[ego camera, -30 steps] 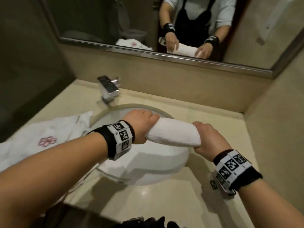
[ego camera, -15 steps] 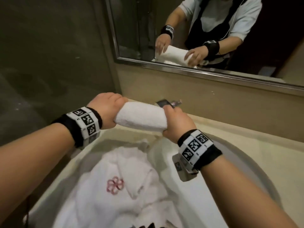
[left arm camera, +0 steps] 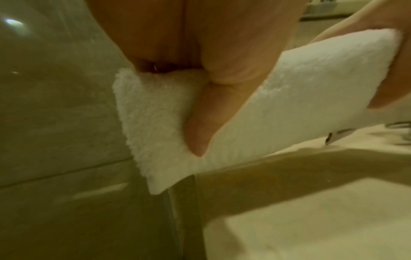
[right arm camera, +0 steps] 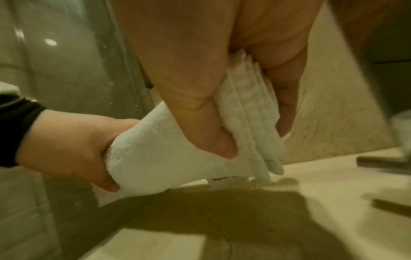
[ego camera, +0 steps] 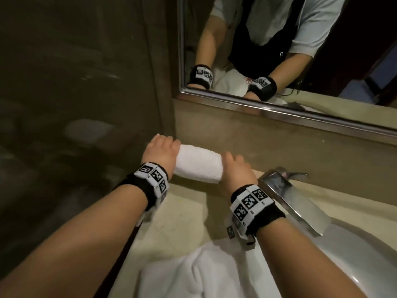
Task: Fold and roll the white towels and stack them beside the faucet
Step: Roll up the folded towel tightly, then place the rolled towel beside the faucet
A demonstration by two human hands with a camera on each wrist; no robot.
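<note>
A rolled white towel hangs level just above the beige counter's back left corner, left of the chrome faucet. My left hand grips its left end, thumb across the roll. My right hand grips its right end, thumb and fingers pinching the layered edges. In both wrist views the rolled towel casts a shadow on the counter beneath it. The left hand also shows in the right wrist view.
A loose white towel lies heaped at the sink's near left. The white basin sits right of it. A glass partition closes off the left side; a framed mirror and beige backsplash stand behind the counter.
Both hands carried the rolled towel from above the basin leftward and back to the counter corner left of the faucet, and lowered it close to the surface.
</note>
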